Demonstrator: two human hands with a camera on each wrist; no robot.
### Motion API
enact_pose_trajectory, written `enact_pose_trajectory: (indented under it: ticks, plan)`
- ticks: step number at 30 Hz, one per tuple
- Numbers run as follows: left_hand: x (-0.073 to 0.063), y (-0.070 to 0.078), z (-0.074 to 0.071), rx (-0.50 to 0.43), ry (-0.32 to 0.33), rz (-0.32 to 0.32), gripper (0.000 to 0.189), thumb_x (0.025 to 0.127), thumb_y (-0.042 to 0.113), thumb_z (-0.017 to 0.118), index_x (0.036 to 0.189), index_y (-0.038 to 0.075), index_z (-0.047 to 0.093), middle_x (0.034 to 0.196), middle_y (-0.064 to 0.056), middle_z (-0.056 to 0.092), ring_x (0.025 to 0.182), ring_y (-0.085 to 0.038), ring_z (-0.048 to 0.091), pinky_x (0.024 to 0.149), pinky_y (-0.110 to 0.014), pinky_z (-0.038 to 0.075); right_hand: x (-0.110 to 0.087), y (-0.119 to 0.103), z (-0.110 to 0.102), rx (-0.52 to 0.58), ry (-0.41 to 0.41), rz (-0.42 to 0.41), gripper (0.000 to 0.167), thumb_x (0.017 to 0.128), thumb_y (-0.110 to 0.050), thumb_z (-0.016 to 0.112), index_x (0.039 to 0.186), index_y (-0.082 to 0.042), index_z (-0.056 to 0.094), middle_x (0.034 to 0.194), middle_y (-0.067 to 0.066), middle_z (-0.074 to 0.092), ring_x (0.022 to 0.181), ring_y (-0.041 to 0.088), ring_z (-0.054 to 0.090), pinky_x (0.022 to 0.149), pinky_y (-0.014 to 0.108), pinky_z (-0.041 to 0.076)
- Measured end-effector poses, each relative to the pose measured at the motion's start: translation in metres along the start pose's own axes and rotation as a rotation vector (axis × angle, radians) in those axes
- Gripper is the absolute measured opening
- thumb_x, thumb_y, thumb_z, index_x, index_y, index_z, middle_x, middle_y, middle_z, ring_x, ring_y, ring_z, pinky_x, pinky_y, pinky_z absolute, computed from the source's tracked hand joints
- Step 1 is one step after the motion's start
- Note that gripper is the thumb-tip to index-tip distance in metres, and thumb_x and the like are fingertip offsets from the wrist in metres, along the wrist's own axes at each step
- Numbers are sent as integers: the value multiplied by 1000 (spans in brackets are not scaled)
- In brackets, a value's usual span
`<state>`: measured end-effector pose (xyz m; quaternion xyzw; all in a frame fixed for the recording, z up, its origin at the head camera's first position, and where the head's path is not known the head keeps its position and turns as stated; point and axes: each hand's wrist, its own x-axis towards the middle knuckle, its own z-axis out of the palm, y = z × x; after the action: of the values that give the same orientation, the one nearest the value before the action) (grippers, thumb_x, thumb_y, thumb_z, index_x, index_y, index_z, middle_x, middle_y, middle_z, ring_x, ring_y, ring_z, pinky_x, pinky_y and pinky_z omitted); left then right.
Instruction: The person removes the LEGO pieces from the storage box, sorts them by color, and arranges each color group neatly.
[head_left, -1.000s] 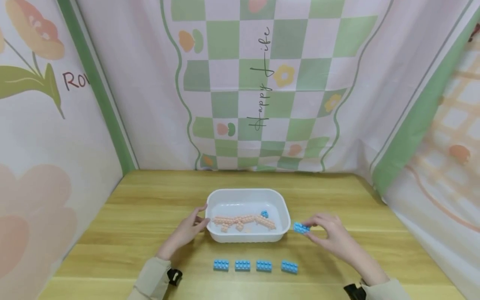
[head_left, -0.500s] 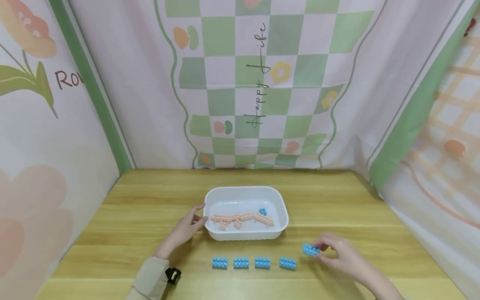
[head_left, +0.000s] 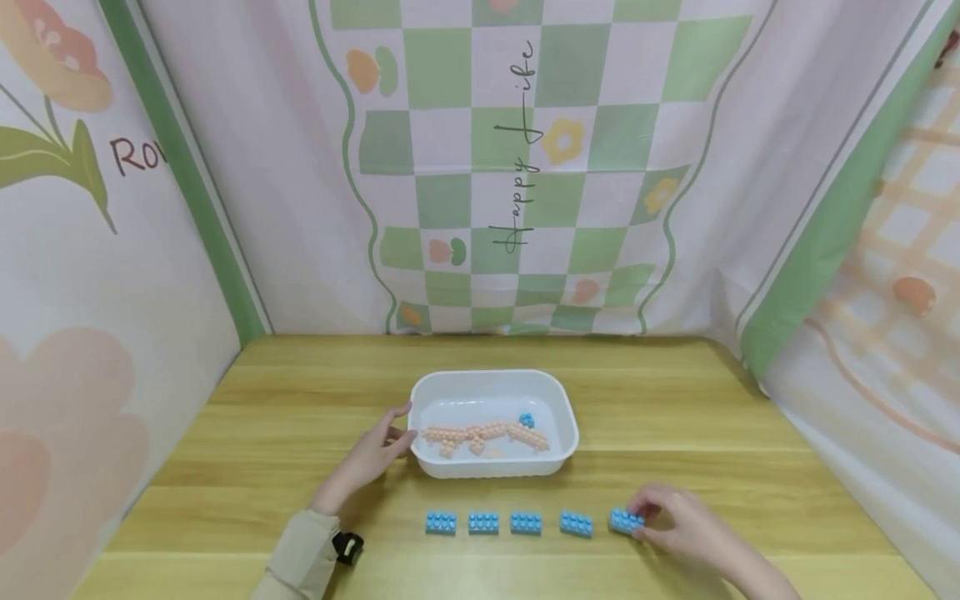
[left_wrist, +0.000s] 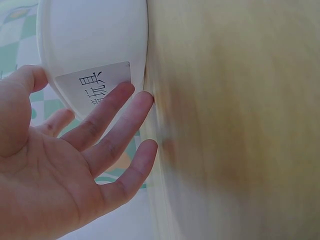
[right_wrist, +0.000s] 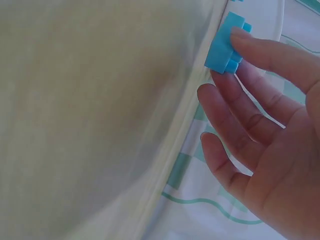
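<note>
My right hand point(head_left: 675, 521) pinches a light blue toy brick point(head_left: 622, 521) at its right end, thumb and fingertips on opposite sides. In the right wrist view the same blue brick point(right_wrist: 224, 46) shows its studs, while the other fingers curve loosely below it. This brick is close over or on the table, at the right end of a row of similar blue bricks point(head_left: 483, 523). Against the left end of a white plastic tub point(head_left: 495, 469) rests my left hand point(head_left: 369, 457), its thumb at the rim and its fingers spread loosely beside a printed label point(left_wrist: 115, 72).
Inside the tub, pale pink bricks point(head_left: 487, 433) lie in a long uneven line, with a small blue piece point(head_left: 527, 420) behind them. Under everything is a wood-grain table point(head_left: 300, 383). A checked curtain point(head_left: 502, 192) hangs at its back edge.
My right hand has brought the blue brick from beside the tub's right side toward me and down to the row's right end. The left hand has stayed at the tub.
</note>
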<state>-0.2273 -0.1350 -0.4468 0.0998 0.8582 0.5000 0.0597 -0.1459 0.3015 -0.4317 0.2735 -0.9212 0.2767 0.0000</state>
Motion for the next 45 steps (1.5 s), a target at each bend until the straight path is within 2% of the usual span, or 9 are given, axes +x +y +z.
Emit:
enact_pose_trajectory:
  ticks: [4, 10, 21, 29, 35, 38, 41, 45]
  plan:
    - [0, 0, -1, -2, -4, 1, 55, 95, 27, 55, 143, 9, 35, 106, -16, 65, 97, -28, 63, 84, -41, 55, 1, 0, 0, 17, -42, 42, 15, 77, -19, 73, 90, -16, 66, 88, -10, 63, 79, -3, 56, 68, 22, 53]
    - [0, 0, -1, -16, -14, 5, 56, 95, 27, 54, 143, 8, 34, 107, -17, 65, 96, -27, 63, 84, -41, 55, 2, 1, 0, 22, -57, 62, 15, 78, -21, 73, 91, -16, 66, 88, -10, 63, 79, -2, 56, 69, 22, 53]
    - [0, -4, 0, -12, -18, -7, 56, 96, 30, 53, 144, 11, 33, 109, -16, 65, 95, -26, 64, 84, -41, 55, 2, 3, 4, 40, -69, 59, 16, 77, -20, 75, 89, -16, 66, 87, -10, 63, 77, -4, 55, 66, 21, 53]
    - [1, -5, 0, -9, -13, -7, 57, 95, 31, 54, 145, 12, 33, 109, -16, 65, 95, -26, 64, 84, -43, 55, 0, 2, 6, 19, -55, 9, 33, 76, -19, 77, 102, -4, 65, 91, 0, 67, 79, 0, 57, 65, 22, 53]
    - [2, -5, -1, -5, -7, -17, 57, 95, 31, 54, 145, 14, 33, 109, -15, 65, 95, -26, 64, 84, -43, 55, 1, 2, 4, -10, -62, 34, 41, 77, -26, 76, 109, -4, 63, 94, 0, 67, 83, 2, 58, 69, 24, 54]
    - [1, -5, -1, -3, -10, -15, 57, 95, 32, 54, 145, 13, 33, 109, -15, 65, 95, -26, 64, 84, -42, 55, 1, 1, 0, -13, -20, 25, 41, 79, -25, 73, 111, -2, 62, 93, 0, 65, 83, 3, 57, 68, 24, 53]
    - [1, -5, -1, -3, -18, -4, 58, 95, 33, 54, 145, 12, 33, 109, -16, 65, 94, -27, 64, 83, -42, 55, 7, -1, -8, -49, 99, -36, 35, 79, -19, 73, 107, -1, 64, 87, 0, 65, 79, 2, 56, 64, 23, 51]
    - [2, -5, -1, -6, -24, -1, 58, 95, 31, 54, 145, 12, 32, 108, -16, 65, 94, -26, 64, 83, -41, 55, 28, -9, -24, -115, 239, -109, 28, 76, -9, 75, 102, -3, 67, 81, -6, 67, 75, -1, 56, 61, 23, 50]
